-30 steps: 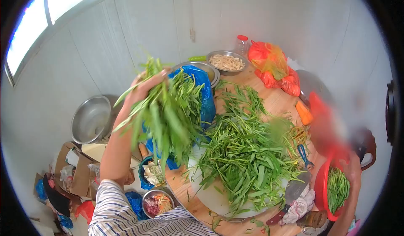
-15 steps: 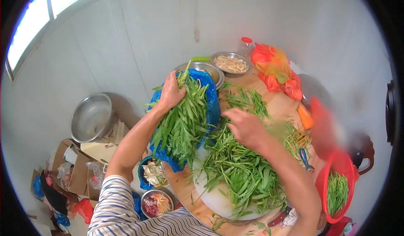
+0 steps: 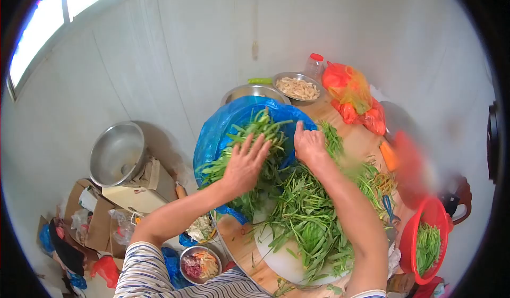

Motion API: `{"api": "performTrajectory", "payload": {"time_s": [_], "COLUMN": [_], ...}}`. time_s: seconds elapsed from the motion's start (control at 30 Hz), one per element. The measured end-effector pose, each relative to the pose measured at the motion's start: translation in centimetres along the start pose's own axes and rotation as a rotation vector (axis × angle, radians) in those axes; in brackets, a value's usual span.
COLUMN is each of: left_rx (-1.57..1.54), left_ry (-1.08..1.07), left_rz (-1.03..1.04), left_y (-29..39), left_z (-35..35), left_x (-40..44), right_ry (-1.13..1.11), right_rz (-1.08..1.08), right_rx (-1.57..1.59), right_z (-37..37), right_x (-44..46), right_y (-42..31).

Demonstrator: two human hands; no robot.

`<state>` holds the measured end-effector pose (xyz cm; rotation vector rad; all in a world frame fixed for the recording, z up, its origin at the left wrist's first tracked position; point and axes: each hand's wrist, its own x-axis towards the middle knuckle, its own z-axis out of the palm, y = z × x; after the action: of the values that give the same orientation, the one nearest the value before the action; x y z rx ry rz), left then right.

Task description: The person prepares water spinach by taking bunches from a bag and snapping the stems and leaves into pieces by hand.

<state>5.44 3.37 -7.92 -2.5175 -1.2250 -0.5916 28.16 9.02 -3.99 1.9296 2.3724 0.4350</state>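
Your left grip (image 3: 246,165) lies spread on leafy greens (image 3: 261,130) in the blue plastic bag (image 3: 213,138); your right grip (image 3: 309,143) pinches its edge.

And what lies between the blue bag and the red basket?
In the head view, a heap of greens, crossed by the right forearm, then a blue-handled tool nearer the red basket.
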Motion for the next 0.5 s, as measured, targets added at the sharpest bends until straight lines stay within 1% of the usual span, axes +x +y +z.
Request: {"api": "performTrajectory", "payload": {"time_s": [0.03, 0.07, 0.1, 0.13, 0.17, 0.2, 0.27, 0.33, 0.37, 0.4, 0.43, 0.47, 0.5], "left_rx": [0.109, 0.173, 0.17, 0.211, 0.249, 0.244, 0.356, 0.314, 0.156, -0.002, -0.082, -0.163, -0.162], "left_ry": [-0.025, 0.021, 0.021, -0.007, -0.033, -0.072, 0.049, -0.069, -0.238, -0.407, -0.213, -0.014, -0.014], "left_rz": [0.067, 0.146, 0.143, 0.148, 0.157, 0.111, 0.033, -0.085, -0.212, -0.336, -0.422, -0.505, -0.5], "left_y": [0.6, 1.4, 1.7, 1.6, 1.4, 0.9, -0.9, -3.1, -4.6, -6.2, -8.2, -10.1, -10.9], "left_z": [0.9, 1.9, 2.3, 2.5, 2.8, 3.4, 4.7, 3.9, 2.9, 2.0, 3.5, 5.8, 6.7], "left_x": [0.1, 0.5, 1.0, 1.8, 2.8, 4.0, 6.7, 9.6, 11.3, 12.4, 12.7, 12.5, 12.1], "right_ry": [-0.004, 0.084, 0.173, 0.171, 0.233, 0.293, 0.322, 0.366, 0.362, 0.423, 0.486, 0.474, 0.475], "right_rz": [-0.001, 0.028, 0.06, 0.061, 0.083, 0.102, 0.111, 0.116, 0.123, 0.078, 0.032, -0.027, -0.022], "right_rx": [-0.003, -0.054, -0.102, -0.104, -0.125, -0.146, -0.118, -0.071, -0.073, -0.078, -0.081, -0.076, -0.076], "right_z": [-1.4, -2.9, -3.8, -4.0, -4.0, -4.2, -6.0, -7.4, -7.7, -8.0, -8.4, -9.0, -8.9], "right_x": [-0.9, -1.8, -2.5, -2.9, -3.3, -3.7, -5.0, -6.1, -6.3, -6.5, -6.7, -6.8, -6.6], "right_y": [0.0, -0.3, -0.6, -0.8, -0.9, -0.9, -1.6, -2.0, -2.0, -2.1, -2.2, -2.5, -2.8]}}
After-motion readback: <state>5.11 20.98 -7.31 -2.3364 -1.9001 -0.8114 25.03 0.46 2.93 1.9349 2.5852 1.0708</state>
